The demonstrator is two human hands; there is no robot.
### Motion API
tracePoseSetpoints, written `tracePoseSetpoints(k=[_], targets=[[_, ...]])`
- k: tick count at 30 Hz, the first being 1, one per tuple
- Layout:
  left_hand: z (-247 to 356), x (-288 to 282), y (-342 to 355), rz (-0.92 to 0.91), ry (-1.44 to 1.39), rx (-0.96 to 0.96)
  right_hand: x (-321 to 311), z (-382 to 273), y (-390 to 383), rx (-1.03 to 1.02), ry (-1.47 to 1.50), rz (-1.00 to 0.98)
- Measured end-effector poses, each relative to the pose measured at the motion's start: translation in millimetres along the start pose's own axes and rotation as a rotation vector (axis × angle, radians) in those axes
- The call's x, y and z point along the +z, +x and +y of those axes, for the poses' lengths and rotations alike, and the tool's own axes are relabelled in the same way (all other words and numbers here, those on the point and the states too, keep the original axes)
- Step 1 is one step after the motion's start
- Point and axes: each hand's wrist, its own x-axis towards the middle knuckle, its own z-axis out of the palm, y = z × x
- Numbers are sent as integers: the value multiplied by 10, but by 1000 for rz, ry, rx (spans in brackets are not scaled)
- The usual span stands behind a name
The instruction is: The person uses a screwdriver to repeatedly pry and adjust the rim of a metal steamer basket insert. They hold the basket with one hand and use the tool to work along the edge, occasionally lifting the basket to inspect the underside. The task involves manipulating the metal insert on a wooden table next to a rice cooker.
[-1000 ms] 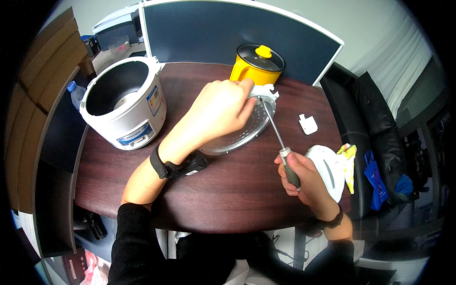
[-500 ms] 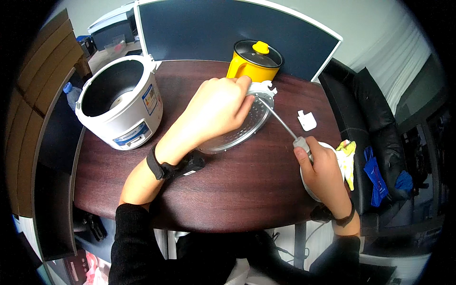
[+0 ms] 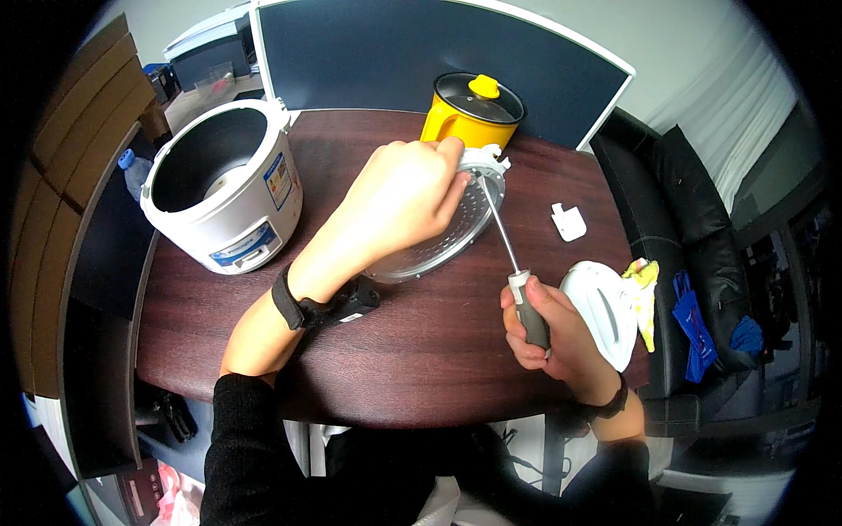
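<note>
My left hand (image 3: 405, 188) is closed on the upper edge of a round, perforated metal lid plate (image 3: 447, 230), holding it tilted above the table; hand and forearm cover its left part. In my right hand (image 3: 561, 333) is a screwdriver (image 3: 530, 309) with a grey handle, my fingers wrapped round it. Its long shaft slants up and away to the left, the tip touching or just over the white hinge end of the plate, near my left fingertips. Whether the tip sits in a screw is too small to tell.
A white rice cooker body (image 3: 230, 188), lidless, stands at the left. Behind the plate is a yellow pot (image 3: 469, 123) with a glass lid. A small white plastic piece (image 3: 569, 223), a white lid cover (image 3: 601, 307) and a yellow-and-white cloth (image 3: 643, 298) lie at the right.
My right hand has moved left and toward me, turning the screwdriver steeper, and its handle shows more. More of the white cover is uncovered. My left hand and the plate have barely moved.
</note>
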Motion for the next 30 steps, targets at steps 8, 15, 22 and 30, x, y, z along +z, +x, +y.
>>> tracePoseSetpoints(k=[8, 15, 22, 30], targets=[[-56, -7, 22, -7, -45, -17, -64, -37, 13, 55, 171, -106], [-79, -10, 28, 4, -56, -1, -125, -154, 19, -622, -1204, 432], [-66, 4, 23, 15, -31, 8, -96, -128, 47, -643, -1379, 447], [-49, 4, 11, 13, -17, 6, -186, -55, 114, -156, -418, 101]])
